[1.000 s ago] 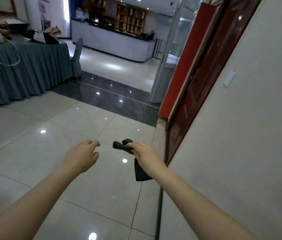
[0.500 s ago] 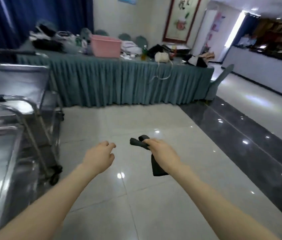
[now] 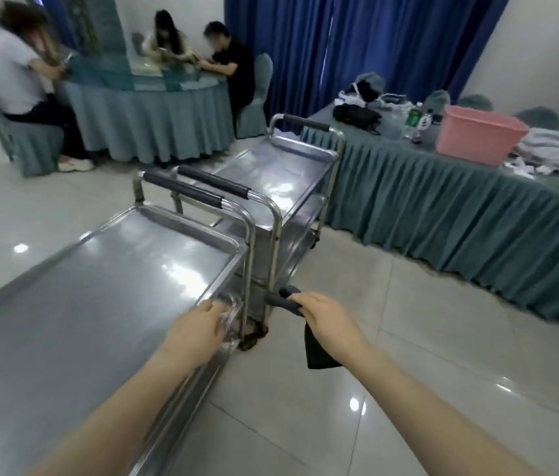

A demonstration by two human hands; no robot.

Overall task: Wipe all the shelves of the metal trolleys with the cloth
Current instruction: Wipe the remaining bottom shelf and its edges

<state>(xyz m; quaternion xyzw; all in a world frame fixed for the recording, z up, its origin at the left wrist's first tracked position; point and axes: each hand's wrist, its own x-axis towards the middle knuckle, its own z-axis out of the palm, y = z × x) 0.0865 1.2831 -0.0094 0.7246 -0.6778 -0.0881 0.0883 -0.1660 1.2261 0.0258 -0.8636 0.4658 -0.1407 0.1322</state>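
At lower centre of the frame, the right hand clenches a dark cloth. One end pokes out past the fingers and the other hangs below the wrist. To its left, the left hand hovers at the corner of the near trolley, fingers loose and grasping nothing; blur hides whether they touch the rim. The trolley's lower shelves are mostly hidden under its top shelf, and the frame's lower left edge cuts off its near end. A second trolley stands just behind. At right, a skirted table carries a pink tub.
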